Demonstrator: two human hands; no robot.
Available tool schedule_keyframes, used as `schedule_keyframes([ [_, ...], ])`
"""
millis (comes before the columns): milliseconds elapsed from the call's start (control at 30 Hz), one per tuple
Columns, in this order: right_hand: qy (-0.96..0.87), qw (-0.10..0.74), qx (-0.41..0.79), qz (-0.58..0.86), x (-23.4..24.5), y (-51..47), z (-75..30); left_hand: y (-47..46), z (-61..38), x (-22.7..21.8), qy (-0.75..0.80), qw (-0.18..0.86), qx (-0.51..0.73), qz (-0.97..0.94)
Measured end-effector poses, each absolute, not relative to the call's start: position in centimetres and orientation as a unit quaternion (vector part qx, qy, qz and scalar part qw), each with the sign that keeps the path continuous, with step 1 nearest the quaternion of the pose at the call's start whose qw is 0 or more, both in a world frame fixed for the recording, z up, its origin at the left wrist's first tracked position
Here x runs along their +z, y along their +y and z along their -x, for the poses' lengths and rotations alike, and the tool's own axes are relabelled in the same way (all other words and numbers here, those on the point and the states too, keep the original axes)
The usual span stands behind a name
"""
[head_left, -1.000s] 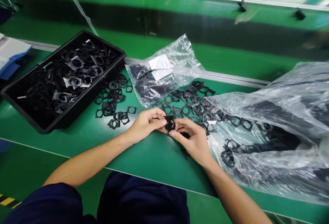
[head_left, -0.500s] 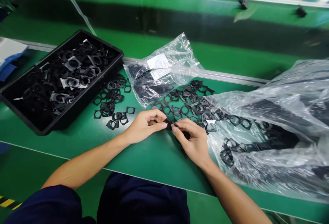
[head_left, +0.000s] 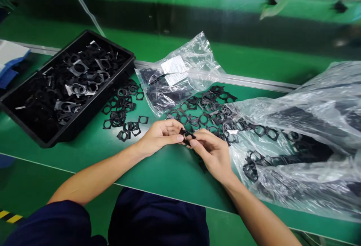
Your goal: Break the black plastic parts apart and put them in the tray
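Between my hands is a small black plastic frame (head_left: 187, 136) with a round hole. My left hand (head_left: 162, 135) pinches its left side between thumb and fingers. From the right, my right hand (head_left: 213, 148) grips the other side with thumb and forefinger. Fingers cover part of the piece. Just behind my hands, many similar black frames (head_left: 203, 118) lie in a loose pile on the green table (head_left: 158, 174). Another group of frames (head_left: 118, 116) is scattered left of my left hand.
A black bin (head_left: 113, 78) full of frames stands at the left. A labelled clear bag (head_left: 194, 58) of black parts lies behind the pile. On the right, a large plastic bag (head_left: 310, 91) spills frames. A metal rail (head_left: 254, 82) runs along the back.
The black frame has been tilted so that its hole faces me more. Both hands keep hold of it in nearly the same place. The view has shifted slightly.
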State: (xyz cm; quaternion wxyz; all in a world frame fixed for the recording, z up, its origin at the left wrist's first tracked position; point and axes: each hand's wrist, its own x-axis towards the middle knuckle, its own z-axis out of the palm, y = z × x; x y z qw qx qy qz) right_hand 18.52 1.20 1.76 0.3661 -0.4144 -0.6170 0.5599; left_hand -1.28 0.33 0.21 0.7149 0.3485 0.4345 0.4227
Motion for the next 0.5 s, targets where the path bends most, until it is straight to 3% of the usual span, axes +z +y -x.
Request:
schedule_keyframes([
  [100,-0.592,0.336,0.612,0.403,1.87,1.44,-18.59,0.31,1.19,0.38,0.439,0.717,0.418,-0.343],
  [500,-0.642,0.331,0.550,0.418,2.06,1.44,-18.59,0.43,1.49,0.18,0.452,0.717,0.414,-0.333],
])
